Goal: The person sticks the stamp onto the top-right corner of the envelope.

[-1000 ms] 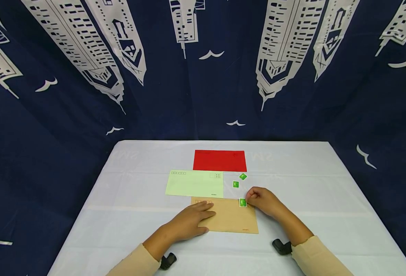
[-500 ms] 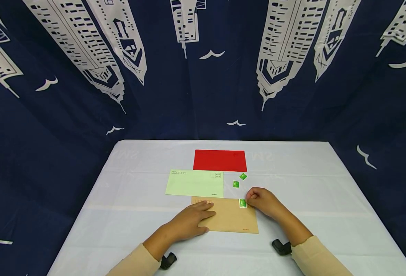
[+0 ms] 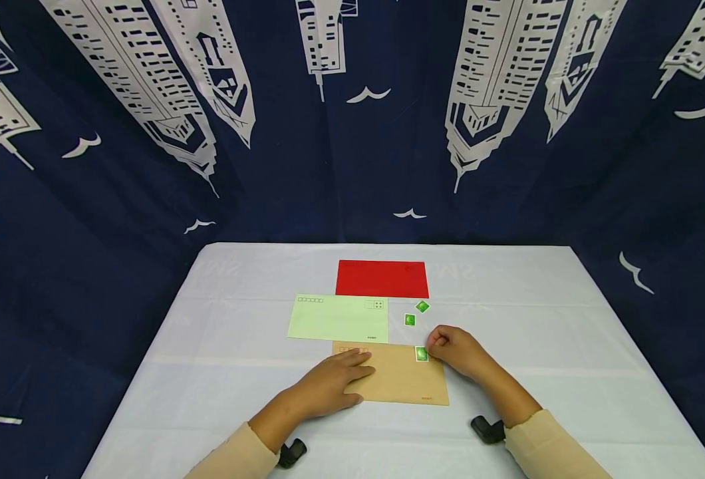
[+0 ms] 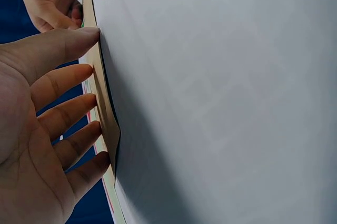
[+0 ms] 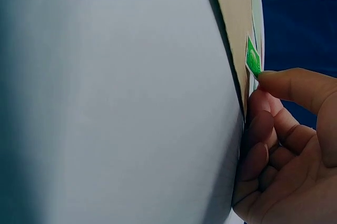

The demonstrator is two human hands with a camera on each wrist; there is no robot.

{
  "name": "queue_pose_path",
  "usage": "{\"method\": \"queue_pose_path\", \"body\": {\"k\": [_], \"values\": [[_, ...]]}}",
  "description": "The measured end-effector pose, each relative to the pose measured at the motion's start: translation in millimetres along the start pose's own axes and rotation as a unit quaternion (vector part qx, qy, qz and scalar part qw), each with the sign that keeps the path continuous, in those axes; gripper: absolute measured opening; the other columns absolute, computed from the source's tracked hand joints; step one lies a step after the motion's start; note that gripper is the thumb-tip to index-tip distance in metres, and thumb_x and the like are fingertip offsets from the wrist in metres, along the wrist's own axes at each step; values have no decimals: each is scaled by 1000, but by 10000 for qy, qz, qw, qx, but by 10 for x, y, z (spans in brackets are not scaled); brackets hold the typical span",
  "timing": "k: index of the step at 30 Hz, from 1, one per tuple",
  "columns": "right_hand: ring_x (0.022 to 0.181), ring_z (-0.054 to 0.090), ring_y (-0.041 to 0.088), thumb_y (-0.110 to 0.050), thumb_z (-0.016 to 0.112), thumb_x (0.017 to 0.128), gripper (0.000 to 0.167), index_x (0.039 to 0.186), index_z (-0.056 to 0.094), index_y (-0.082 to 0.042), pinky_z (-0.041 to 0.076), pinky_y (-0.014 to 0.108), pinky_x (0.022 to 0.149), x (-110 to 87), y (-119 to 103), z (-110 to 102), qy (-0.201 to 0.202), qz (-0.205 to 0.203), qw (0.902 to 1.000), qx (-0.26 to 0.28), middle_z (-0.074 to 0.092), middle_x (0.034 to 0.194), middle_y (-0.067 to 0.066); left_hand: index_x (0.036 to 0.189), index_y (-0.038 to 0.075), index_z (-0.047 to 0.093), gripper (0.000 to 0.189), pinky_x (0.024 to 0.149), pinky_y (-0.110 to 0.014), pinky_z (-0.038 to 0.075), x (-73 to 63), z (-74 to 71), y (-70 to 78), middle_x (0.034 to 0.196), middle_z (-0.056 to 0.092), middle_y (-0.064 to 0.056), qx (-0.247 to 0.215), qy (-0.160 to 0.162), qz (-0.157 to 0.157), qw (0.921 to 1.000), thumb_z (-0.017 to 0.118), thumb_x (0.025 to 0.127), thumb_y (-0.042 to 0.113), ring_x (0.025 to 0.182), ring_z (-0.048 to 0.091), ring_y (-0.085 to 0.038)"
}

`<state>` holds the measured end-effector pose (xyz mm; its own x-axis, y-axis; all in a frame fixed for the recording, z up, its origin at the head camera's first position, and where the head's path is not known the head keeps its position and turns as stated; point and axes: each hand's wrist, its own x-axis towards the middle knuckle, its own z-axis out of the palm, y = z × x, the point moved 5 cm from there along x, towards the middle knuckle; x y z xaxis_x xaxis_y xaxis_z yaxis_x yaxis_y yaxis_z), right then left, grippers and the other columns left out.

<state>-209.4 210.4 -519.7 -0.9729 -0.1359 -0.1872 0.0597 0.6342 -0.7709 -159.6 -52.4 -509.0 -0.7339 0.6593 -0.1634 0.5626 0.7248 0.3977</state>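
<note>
My right hand pinches a small green stamp with a white border between thumb and forefinger. The stamp is over the upper right part of a tan envelope; in the right wrist view the stamp stands tilted at the envelope's surface, held by one corner. My left hand rests on the left part of the tan envelope with fingers spread. In the left wrist view those fingertips press on the envelope, and the thumb lies near its edge.
A pale green envelope lies just beyond the tan one, and a red envelope behind that. Two more green stamps, a square stamp and a diamond-turned stamp, lie right of the pale green envelope on the white table.
The stamp in my right hand has shifted slightly toward me over the tan envelope. My left hand stays in place on the envelope.
</note>
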Motion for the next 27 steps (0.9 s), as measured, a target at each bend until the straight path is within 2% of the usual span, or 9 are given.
{"method": "queue_pose_path", "body": {"k": [7,27], "values": [[73,52,14,-9,70,88,5,86,67,-7,43,22,64,-2,4,-1,65,39,9999,-90,59,74,1,146,21,56,55,125,-43,31,-10,-14,13,160,44,1,1,27,78,10000,72,93,28,153,34,-22],[71,52,13,-10,69,89,6,86,65,-9,43,22,63,0,24,27,141,142,9996,-206,59,74,0,147,23,55,56,126,-41,29,7,22,-21,161,41,4,-6,-7,-1,10000,72,94,30,154,31,-19]]}}
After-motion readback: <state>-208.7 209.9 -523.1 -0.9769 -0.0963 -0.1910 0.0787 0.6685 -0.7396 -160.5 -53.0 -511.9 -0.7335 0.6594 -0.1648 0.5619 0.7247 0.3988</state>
